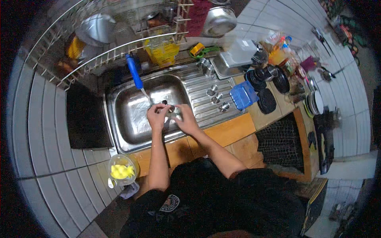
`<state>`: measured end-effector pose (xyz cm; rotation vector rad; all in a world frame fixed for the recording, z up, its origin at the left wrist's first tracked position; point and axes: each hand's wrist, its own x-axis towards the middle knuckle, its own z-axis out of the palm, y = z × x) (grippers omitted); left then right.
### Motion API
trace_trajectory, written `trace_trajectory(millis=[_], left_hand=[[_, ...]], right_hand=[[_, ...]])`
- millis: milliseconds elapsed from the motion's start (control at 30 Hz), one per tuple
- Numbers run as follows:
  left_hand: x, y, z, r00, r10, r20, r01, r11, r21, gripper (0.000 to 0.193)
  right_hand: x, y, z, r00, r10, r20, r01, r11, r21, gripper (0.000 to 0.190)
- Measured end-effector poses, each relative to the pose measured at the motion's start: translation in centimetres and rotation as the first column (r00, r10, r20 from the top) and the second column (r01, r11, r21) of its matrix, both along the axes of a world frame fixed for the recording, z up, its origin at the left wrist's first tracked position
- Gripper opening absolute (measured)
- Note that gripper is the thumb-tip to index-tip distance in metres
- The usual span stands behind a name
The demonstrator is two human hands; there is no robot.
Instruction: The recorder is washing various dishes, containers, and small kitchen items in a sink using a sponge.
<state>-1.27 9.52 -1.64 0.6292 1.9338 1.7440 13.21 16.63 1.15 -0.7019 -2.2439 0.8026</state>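
Over the stainless steel sink basin [134, 122] my two hands are close together. My left hand [156, 116] pinches a small round metal piece [171, 109], perhaps a little cup, between thumb and fingers. Beside it, my right hand [187, 120] has thumb and fingers apart, its fingertips close to or touching the piece. A faucet with a blue sleeve [134, 72] points down into the basin just beyond my left hand. Several small metal cups [215, 97] lie on the ribbed drainboard [199, 89] to the right.
A blue plastic basket [244, 94] and black lids [266, 101] sit right of the drainboard. Behind stand a metal tray [224, 68] and a yellow pouch [163, 50]. A wire rack [116, 49] overhangs the back. Front left is a clear tub [123, 160] with yellow contents.
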Motion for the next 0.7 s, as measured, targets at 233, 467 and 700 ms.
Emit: trace_trajectory(millis=[233, 467, 700], left_hand=[[3.6, 9.7, 3.2, 0.985, -0.168, -0.043, 0.172, 0.974, 0.146, 0.068], [5.8, 18.4, 2.2, 0.923, -0.269, -0.276, 0.287, 0.958, 0.024, 0.063], [8.5, 21.9, 1.5, 0.837, -0.437, -0.329, 0.427, 0.898, -0.106, 0.065]], right_hand=[[14.7, -1.4, 1.6, 0.983, -0.183, -0.017, 0.178, 0.972, -0.156, 0.017], [27.4, -2.9, 0.8, 0.876, -0.483, 0.004, 0.457, 0.826, -0.330, 0.007], [40.3, -5.5, -3.8, 0.639, -0.764, -0.085, 0.644, 0.593, -0.482, 0.016]])
